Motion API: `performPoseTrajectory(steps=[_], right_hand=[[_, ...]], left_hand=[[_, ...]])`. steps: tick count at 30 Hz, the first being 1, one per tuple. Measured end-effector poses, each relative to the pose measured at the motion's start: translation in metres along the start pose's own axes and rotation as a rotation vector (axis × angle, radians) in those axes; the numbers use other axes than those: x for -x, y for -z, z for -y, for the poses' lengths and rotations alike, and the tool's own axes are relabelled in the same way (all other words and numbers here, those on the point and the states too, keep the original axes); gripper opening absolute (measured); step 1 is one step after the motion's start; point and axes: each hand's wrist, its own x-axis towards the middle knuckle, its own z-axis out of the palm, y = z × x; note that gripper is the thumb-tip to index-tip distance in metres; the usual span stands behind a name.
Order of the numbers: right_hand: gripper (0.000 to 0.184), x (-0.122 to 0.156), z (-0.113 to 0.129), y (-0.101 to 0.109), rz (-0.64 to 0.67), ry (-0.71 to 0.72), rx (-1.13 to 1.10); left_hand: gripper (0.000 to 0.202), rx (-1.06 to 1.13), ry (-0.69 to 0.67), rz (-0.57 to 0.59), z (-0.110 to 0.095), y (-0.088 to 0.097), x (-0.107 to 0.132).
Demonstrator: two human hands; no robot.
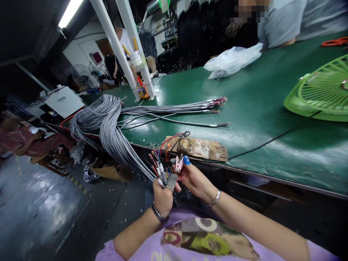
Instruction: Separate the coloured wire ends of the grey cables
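Green tabletop (258, 108) fills the workshop ahead. The left hand (162, 195) is clenched around the end of a grey cable bundle (119, 145) that drapes off the near edge, with its coloured wire ends (156, 159) fanned upward. The right hand (194, 179) pinches a small clip-like tool (178, 163) just beside them. The hanging weight could drag cables through the grip, or the tool could nip a neighbouring wire.

One view only: head-mounted, looking forward and down over the wearer's chest. Left hand (162, 197) and right hand (194, 179) sit very near, low centre. Frame is rolled: the near edge of the green table (252, 108) slopes down to the right. Table fills the right half, floor (40, 203) the left; grey cables (108, 123) lead away up-left
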Motion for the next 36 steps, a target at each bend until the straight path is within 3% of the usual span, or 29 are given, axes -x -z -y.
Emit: performPoseTrajectory(steps=[5, 14, 21, 27, 32, 36], right_hand=[[0.046, 0.015, 0.003, 0.003, -0.018, -0.084, 0.043], [0.031, 0.030, 0.005, 0.002, 0.181, -0.079, 0.672], [0.032, 0.033, 0.005, 0.005, 0.158, -0.069, 0.603], [0.034, 0.033, 0.013, 0.017, -0.194, 0.027, 0.379], [0.036, 0.040, 0.011, 0.008, -0.062, -0.187, 0.446], [0.034, 0.040, 0.002, 0.002, 0.020, -0.147, 0.617]], left_hand=[[0.039, -0.028, -0.007, 0.014, 0.001, 0.010, 0.006], [0.039, -0.197, 0.007, 0.150, -0.007, 0.026, 0.018], [0.040, -0.184, 0.026, 0.192, -0.006, 0.031, 0.016], [0.038, -0.142, 0.055, 0.195, -0.003, 0.036, 0.016], [0.038, -0.147, 0.053, 0.170, -0.001, 0.036, 0.016], [0.038, -0.152, 0.038, 0.210, -0.003, 0.035, 0.016]])
